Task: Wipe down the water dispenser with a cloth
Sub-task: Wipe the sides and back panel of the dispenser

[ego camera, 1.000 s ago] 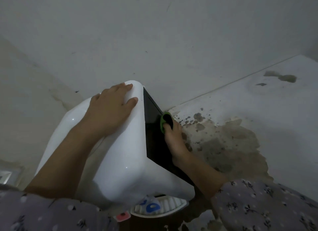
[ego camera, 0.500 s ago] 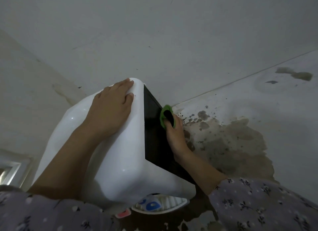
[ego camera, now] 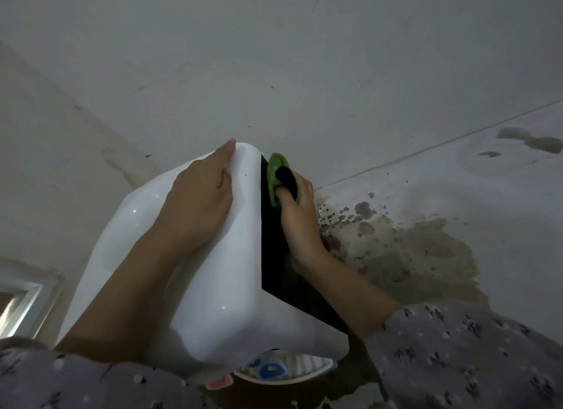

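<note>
Nearest, a ribbed drip tray (ego camera: 304,367) juts out below the water dispenser (ego camera: 213,286), seen from above. On its white top the left hand (ego camera: 198,201) lies flat, fingers straight and reaching the far edge, apparently steadying the unit. To the right, over a stained floor (ego camera: 411,250), the right hand (ego camera: 300,222) works against the black side panel (ego camera: 274,271), fingers curled tight round the green cloth (ego camera: 274,171) at the panel's far upper corner. The step in hand looks like wiping this side. Next likely calls for drawing the cloth nearward or downward under steady pressure.
</note>
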